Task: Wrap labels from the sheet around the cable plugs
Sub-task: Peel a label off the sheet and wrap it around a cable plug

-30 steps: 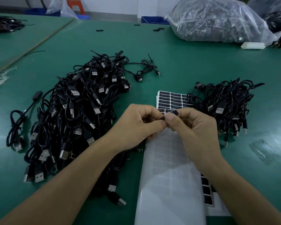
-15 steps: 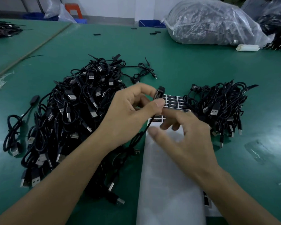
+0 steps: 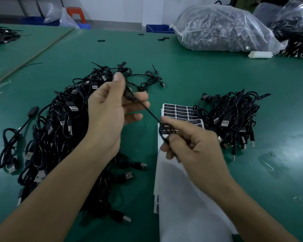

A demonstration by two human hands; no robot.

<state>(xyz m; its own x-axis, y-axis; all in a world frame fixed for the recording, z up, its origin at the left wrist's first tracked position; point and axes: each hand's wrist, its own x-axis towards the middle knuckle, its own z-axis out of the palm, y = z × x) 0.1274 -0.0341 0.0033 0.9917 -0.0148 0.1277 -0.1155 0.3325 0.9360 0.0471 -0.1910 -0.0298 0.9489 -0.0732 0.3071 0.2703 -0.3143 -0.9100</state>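
Black cables [image 3: 47, 130] flank sheet [image 3: 180, 112]; right hand [image 3: 196, 149] seemingly overlaps.

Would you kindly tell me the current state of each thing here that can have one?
held cable: stretched between both hands.
left hand: raised, pinching its plug end.
right hand: gripping it further along.
label sheet: flat on the table, black labels left at its far end.
left cable pile: large loose tangle.
right cable pile: smaller heap beside the sheet.
plastic bag: full, lying on the table.

Matt green table mat [image 3: 191, 70], glossy black-printed label sheet [image 3: 179, 111], bright metal plugs [image 3: 73, 108], crinkled clear plastic bag [image 3: 222, 30]
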